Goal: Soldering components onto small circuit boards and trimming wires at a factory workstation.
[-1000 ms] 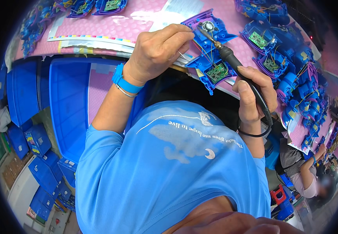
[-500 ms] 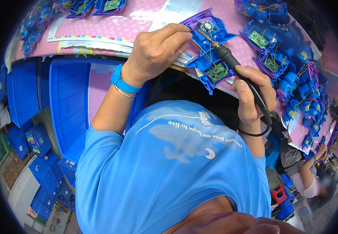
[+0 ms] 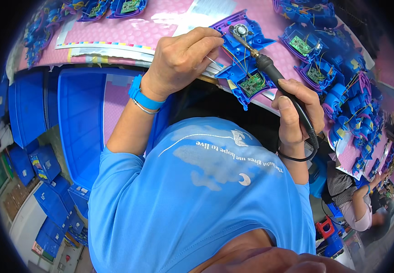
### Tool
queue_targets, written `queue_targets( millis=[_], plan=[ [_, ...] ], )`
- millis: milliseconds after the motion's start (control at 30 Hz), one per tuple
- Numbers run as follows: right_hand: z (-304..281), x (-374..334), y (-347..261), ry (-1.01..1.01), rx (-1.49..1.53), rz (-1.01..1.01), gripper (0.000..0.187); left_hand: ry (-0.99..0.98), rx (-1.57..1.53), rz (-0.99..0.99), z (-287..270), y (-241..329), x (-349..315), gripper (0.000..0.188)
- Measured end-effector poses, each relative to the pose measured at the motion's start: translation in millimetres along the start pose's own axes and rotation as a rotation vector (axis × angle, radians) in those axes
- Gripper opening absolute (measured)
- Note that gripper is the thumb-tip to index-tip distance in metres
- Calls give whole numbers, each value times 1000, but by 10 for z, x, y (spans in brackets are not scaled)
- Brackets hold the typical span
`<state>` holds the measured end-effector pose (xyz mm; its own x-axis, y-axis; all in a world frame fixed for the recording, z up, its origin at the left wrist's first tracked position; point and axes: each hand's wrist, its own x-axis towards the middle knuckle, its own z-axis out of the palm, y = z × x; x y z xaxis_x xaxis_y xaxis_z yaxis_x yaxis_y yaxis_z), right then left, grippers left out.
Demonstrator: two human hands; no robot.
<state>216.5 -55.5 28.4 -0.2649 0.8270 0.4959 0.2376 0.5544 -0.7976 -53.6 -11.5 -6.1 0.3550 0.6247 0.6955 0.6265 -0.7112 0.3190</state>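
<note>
My right hand is closed around the black handle of a soldering iron. The iron's metal tip reaches the edge of a small round speaker in a blue and purple plastic shell half. Just left of that speaker, my left hand pinches a thin silvery strand of solder wire; its fingertips are at the shell's edge. Thin coloured wires run from this shell down to a second blue shell half holding a green circuit board, at the table's near edge.
Blue shells with green boards crowd the right of the pink table mat; more lie at the far left. A large blue bin stands below the table edge at left. Another person's arm shows at lower right.
The soldering iron and my right hand have shifted slightly right, and the tip now lies closer to the speaker. My left hand has stayed nearly still.
</note>
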Motion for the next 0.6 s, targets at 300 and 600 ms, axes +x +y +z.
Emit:
queue_targets(
  millis=[300,600],
  plan=[
    [-43,-31,-43,30,57,7,28,74,-108,-107,-102,102,53,33],
    [-90,-57,-52,42,68,25,28,-139,-31,15,-95,169,115,29]
  ],
)
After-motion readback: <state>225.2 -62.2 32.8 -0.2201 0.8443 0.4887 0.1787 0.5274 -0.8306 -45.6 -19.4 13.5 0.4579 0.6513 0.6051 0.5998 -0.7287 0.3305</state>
